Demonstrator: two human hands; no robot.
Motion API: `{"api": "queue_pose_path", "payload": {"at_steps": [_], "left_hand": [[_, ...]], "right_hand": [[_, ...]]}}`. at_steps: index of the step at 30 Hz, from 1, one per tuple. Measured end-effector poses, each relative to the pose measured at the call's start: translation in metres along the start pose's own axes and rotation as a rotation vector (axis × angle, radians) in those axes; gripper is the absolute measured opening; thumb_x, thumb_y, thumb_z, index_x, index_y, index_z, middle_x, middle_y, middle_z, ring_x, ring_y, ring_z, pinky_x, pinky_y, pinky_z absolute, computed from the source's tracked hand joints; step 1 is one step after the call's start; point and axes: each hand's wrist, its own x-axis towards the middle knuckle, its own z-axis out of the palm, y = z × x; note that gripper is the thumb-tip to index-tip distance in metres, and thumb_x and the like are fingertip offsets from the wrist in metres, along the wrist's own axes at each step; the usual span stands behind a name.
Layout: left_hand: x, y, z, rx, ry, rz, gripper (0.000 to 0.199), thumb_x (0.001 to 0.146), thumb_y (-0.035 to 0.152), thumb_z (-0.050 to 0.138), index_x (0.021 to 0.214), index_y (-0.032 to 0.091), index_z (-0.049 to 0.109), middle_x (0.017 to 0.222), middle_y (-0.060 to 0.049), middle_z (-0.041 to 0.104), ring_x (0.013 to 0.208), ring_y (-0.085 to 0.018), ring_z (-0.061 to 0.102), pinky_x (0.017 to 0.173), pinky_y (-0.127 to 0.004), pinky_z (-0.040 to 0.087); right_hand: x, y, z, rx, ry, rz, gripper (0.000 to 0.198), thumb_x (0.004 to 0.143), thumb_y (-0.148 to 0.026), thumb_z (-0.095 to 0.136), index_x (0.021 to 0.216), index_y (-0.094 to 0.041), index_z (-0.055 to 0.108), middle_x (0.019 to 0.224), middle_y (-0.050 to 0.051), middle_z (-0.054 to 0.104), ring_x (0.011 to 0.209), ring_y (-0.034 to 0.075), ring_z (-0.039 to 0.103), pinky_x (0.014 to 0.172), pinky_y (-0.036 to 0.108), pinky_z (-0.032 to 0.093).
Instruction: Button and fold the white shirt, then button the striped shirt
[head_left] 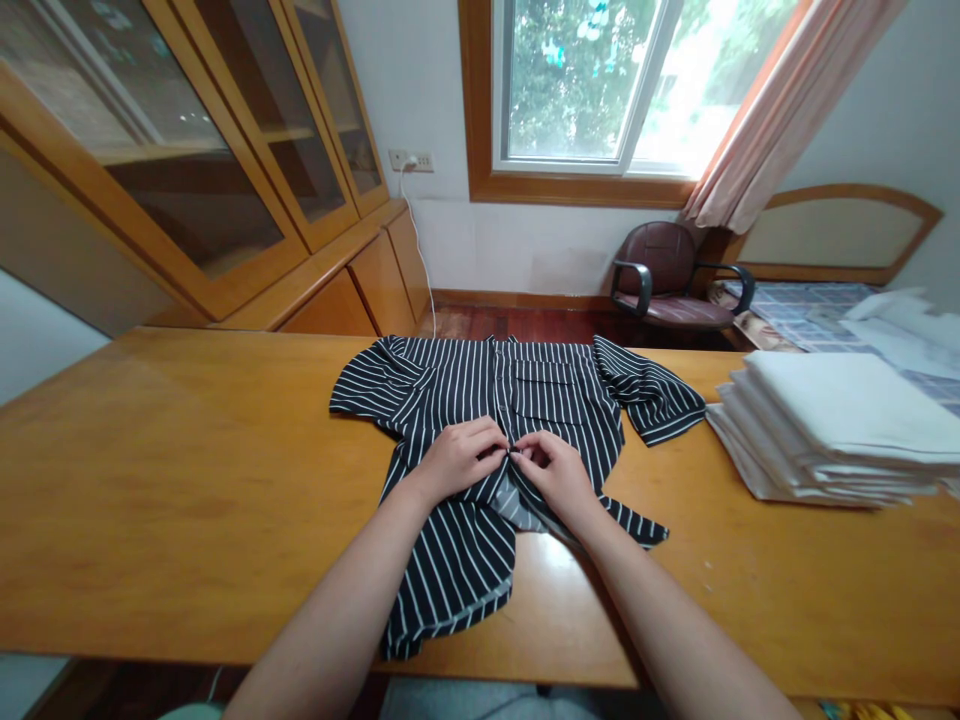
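Observation:
A black shirt (457, 390) with white stripes lies spread on the wooden table, short sleeves out to both sides and a chest pocket at the right. My left hand (466, 455) pinches one front edge of the shirt at its middle. Close beside it, my right hand (553, 468) pinches the other front edge, and the fingertips of both hands nearly meet. Above the hands the front is closed along the button strip; below them it parts and shows the grey inner side. Whether a button sits between my fingers is too small to tell.
A stack of folded white cloth or paper (847, 420) stands on the table (187, 500) at the right. Behind are a glass-door cabinet (300, 130) at the left, an armchair (664, 270), and a bed (810, 300) at the far right.

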Motion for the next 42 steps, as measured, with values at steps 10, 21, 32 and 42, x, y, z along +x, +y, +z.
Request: {"api": "queue_pose_path", "payload": {"at_steps": [10, 21, 32, 42], "left_hand": [[-0.001, -0.005, 0.002, 0.008, 0.003, -0.035, 0.010, 0.093, 0.016, 0.055, 0.094, 0.020, 0.064, 0.092, -0.003, 0.064, 0.085, -0.015, 0.062, 0.075, -0.026, 0.049], [-0.002, -0.021, 0.000, 0.050, 0.108, -0.176, 0.010, 0.091, 0.013, 0.055, 0.090, 0.019, 0.064, 0.091, -0.002, 0.063, 0.086, -0.015, 0.062, 0.078, -0.028, 0.049], [-0.004, -0.043, 0.000, 0.011, 0.273, -0.403, 0.013, 0.087, 0.021, 0.057, 0.078, 0.019, 0.066, 0.080, -0.001, 0.064, 0.071, -0.015, 0.060, 0.068, -0.027, 0.049], [-0.004, -0.037, -0.005, -0.040, 0.333, -0.385, 0.015, 0.091, 0.025, 0.055, 0.085, 0.019, 0.068, 0.084, -0.002, 0.065, 0.073, -0.014, 0.060, 0.069, -0.026, 0.049]], "right_hand": [[-0.001, -0.003, -0.003, 0.004, 0.021, 0.022, 0.011, 0.089, -0.029, 0.060, 0.088, -0.019, 0.066, 0.078, 0.002, 0.067, 0.067, 0.015, 0.059, 0.063, 0.027, 0.045], [-0.001, -0.004, -0.046, -0.125, -0.235, -0.004, 0.028, 0.096, -0.037, 0.052, 0.089, -0.022, 0.075, 0.086, 0.002, 0.075, 0.079, 0.019, 0.068, 0.073, 0.030, 0.048], [-0.004, 0.010, -0.056, 0.172, -0.196, 0.097, 0.039, 0.082, -0.030, 0.068, 0.120, -0.023, 0.068, 0.099, 0.003, 0.066, 0.081, 0.016, 0.062, 0.075, 0.031, 0.052], [0.008, 0.026, -0.055, 0.463, 0.111, 0.173, 0.049, 0.076, -0.045, 0.075, 0.118, -0.022, 0.064, 0.088, 0.002, 0.063, 0.081, 0.017, 0.061, 0.075, 0.031, 0.052]]}}
